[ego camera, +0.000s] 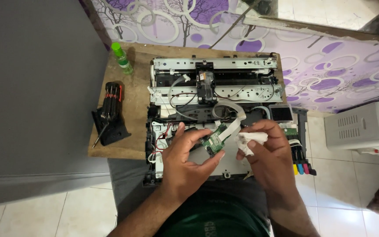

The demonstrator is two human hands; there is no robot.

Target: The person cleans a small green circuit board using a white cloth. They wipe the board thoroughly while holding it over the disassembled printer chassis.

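My left hand point(185, 156) holds a small green circuit board point(214, 139) between thumb and fingers, above the front of an opened printer point(216, 90). A flat white ribbon cable point(232, 125) runs from the board back into the printer. My right hand point(268, 149) grips a crumpled white tissue point(248, 141) just right of the board, close to it. The printer's cover is off, showing metal rails, a black carriage point(206, 84) and loose wires.
The printer rests on a small wooden table point(134, 94). A black screwdriver set point(109, 115) lies at its left edge, a green-capped clear bottle point(122, 58) at the back left. Coloured ink tanks point(301, 163) hang at the printer's right. A white appliance point(365, 127) stands on the tiled floor.
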